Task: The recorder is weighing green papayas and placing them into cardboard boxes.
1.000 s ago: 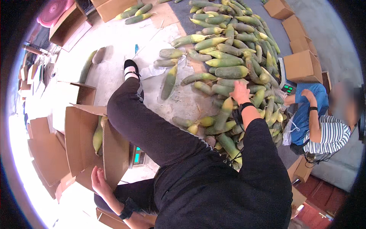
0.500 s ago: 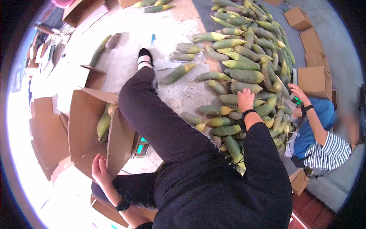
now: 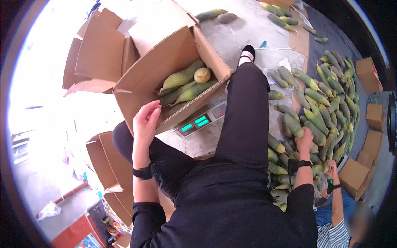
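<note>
Okay, so the right hand (image 3: 305, 142) has its fingers wrapped round the near end of a radish (image 3: 291, 124), the rest poking up and left past them, with more of the pile (image 3: 316, 123) to their right. The left hand (image 3: 144, 119) looks empty, fingers loosely curled beside the box (image 3: 159, 60) rim; can't tell if they're touching it. I'd shift the right fingers toward the radish's middle so it won't droop, then lift clear of its neighbours.
</note>
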Tool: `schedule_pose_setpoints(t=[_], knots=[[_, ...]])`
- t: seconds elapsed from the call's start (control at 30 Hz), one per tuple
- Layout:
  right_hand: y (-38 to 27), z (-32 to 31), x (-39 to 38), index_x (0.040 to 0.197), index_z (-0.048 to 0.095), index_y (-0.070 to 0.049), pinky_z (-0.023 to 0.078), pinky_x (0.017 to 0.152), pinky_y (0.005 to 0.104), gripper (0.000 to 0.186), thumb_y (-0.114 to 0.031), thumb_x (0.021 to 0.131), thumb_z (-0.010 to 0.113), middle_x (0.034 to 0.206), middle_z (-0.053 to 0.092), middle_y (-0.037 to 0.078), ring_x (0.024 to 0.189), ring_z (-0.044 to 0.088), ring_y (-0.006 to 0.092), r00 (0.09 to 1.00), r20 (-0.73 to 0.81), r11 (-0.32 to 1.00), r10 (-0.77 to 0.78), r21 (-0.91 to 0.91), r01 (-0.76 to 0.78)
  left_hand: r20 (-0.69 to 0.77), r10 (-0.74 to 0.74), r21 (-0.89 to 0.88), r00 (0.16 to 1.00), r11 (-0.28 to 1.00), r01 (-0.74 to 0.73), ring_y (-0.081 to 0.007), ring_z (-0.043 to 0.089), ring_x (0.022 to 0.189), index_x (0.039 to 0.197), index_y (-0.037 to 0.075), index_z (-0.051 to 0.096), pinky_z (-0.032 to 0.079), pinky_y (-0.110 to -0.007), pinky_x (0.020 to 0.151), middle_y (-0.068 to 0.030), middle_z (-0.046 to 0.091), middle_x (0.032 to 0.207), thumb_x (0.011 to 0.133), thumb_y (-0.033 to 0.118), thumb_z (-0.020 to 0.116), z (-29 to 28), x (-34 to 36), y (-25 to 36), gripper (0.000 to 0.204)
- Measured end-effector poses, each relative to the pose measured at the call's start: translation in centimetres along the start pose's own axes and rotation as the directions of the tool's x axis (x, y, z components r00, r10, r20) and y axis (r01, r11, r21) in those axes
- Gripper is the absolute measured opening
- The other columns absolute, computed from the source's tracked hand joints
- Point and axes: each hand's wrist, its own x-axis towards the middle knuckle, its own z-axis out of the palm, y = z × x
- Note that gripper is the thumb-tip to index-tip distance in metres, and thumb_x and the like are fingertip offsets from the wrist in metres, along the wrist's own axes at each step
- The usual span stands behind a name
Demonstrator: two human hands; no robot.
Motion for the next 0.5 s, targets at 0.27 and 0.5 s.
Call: schedule_pose_setpoints(t=[0.27, 0.5], knots=[[-16.1, -15.9, 5.4, 0.118, 0.051, -0.008, 0.04, 0.091, 0.0436, 0.053, -0.003, 0.068, 0.069, 0.114, 0.056, 0.014, 0.107, 0.051, 0.0353, 0.663, -0.521, 0.712, -0.538, 0.139, 0.688, -0.059, 0.104, -0.088, 0.993, 0.99, -0.109, -0.0121, 0.061, 0.096, 0.114, 0.003, 0.063, 0.049, -0.025, 0.082, -0.005, 0.065, 0.104, 0.089, 0.007, 0.061, -1.8, 0.9, 0.6, 0.025], [-34.0, -20.4, 2.5, 0.108, 0.058, -0.01, 0.043, 0.086, 0.0426, 0.036, -0.004, 0.073, 0.062, 0.104, 0.061, 0.011, 0.099, 0.056, 0.0318, 0.185, -0.642, 0.228, -0.744, 0.016, 0.973, -0.043, 0.335, 0.211, 0.941, 0.924, -0.319, -0.0213, 0.05, 0.12, 0.129, 0.008, 0.054, 0.042, -0.033, 0.098, -0.0124, 0.051, 0.132, 0.085, 0.013, 0.065, -2.5, 1.3, 4.1, 0.045]])
